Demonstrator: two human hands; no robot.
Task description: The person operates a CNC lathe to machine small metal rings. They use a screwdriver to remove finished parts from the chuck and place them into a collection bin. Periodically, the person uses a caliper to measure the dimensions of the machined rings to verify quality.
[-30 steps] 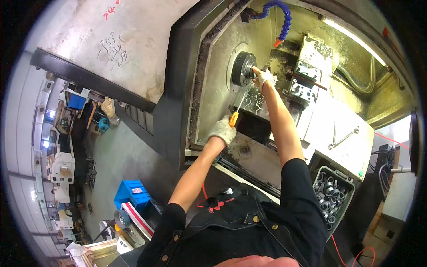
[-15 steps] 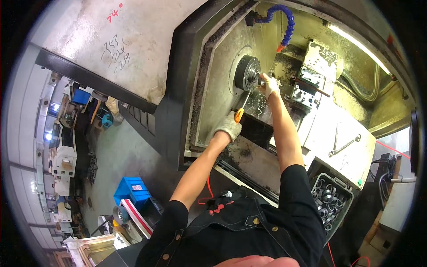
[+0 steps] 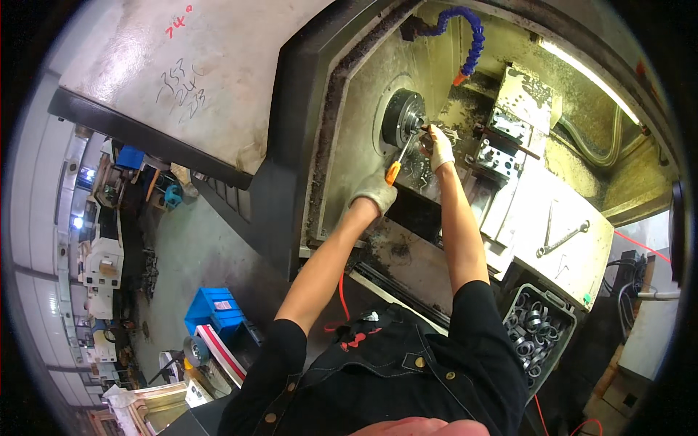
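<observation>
My left hand (image 3: 374, 192), in a pale work glove, is closed around the orange handle of a screwdriver (image 3: 393, 173). Its thin metal shaft points up to the front of the round black lathe chuck (image 3: 398, 120). Just right of the chuck, my gloved right hand (image 3: 441, 150) has its fingers curled together. A small dark ring-like shape shows beside those fingers, too unclear to name. A shiny metal piece (image 3: 414, 122) sits at the chuck's centre, close to the screwdriver's tip.
Right of my hands stands the tool block (image 3: 498, 156). A wrench (image 3: 563, 239) lies on the pale machine cover. A blue coolant hose (image 3: 476, 47) with an orange nozzle hangs above. Metal rings fill a grey crate (image 3: 571, 325) at lower right; a blue bin (image 3: 211, 309) stands on the left.
My right hand has drawn back slightly from the chuck, downward, and turned with its fingers upward. The left hand and screwdriver have barely shifted.
</observation>
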